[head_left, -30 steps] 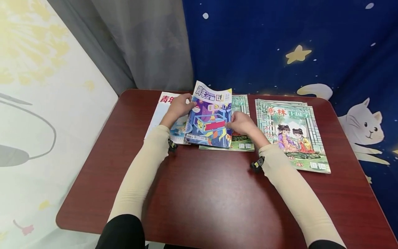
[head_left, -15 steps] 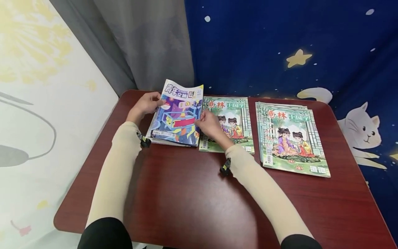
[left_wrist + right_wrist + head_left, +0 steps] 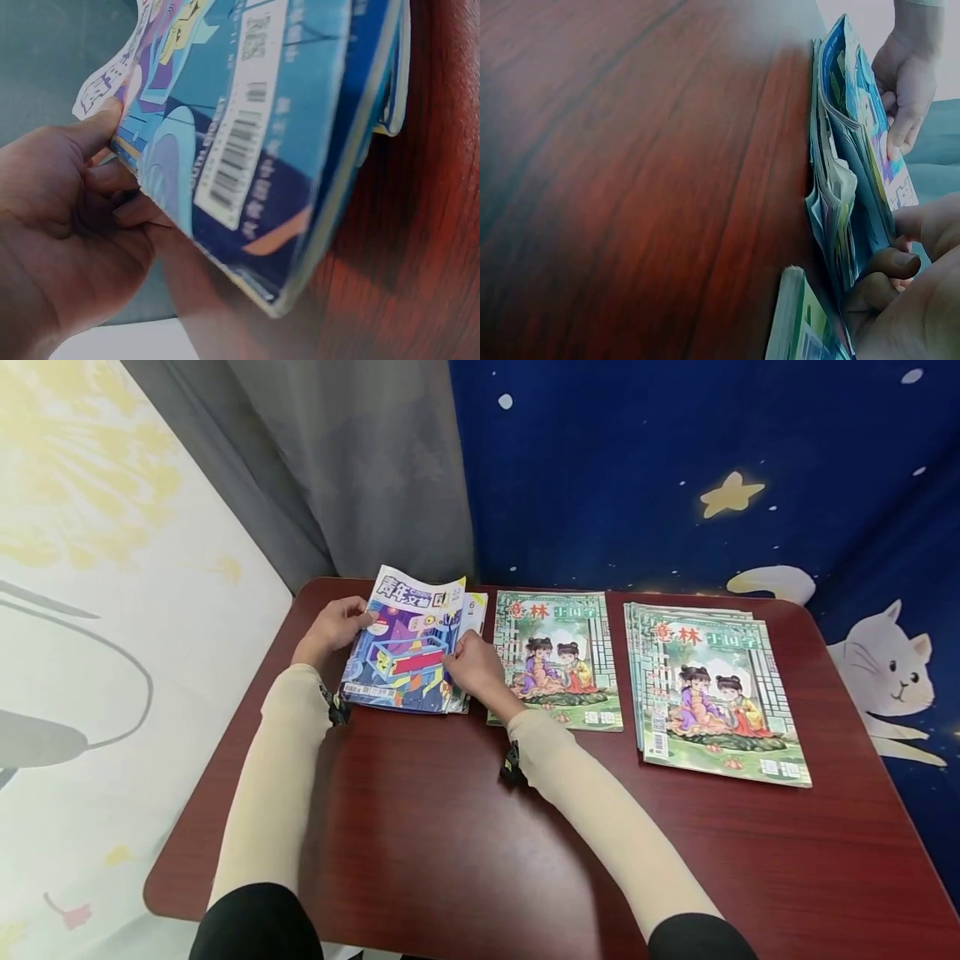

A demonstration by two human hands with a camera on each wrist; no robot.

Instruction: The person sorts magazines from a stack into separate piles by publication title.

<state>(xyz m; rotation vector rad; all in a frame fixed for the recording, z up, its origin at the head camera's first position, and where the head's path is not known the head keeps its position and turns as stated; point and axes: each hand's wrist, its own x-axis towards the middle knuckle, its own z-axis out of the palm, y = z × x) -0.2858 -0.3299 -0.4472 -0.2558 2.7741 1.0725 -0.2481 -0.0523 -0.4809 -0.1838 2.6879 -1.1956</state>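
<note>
Both hands hold a purple and blue magazine (image 3: 408,656) at the table's left end, over another magazine (image 3: 475,614) whose right edge shows beside it. My left hand (image 3: 330,628) pinches its left edge; in the left wrist view the thumb lies on the cover and the fingers curl beneath. At the right edge my right hand (image 3: 477,667) grips it between thumb and fingers. The right wrist view shows the purple magazine (image 3: 871,112) lifted and tilted, its lower side close against the magazines (image 3: 832,180) below. Just right of my right hand lies a green magazine (image 3: 558,652).
A stack of green magazines (image 3: 723,693) with the same cover lies slightly fanned at the right. The red-brown table (image 3: 420,827) meets a grey curtain (image 3: 382,468) and a blue curtain (image 3: 600,468) at the back. A pale patterned wall (image 3: 82,635) stands left.
Both hands have carried the purple magazine leftward, from partly over the middle green magazine to above the left magazines. The middle green magazine is now mostly uncovered.
</note>
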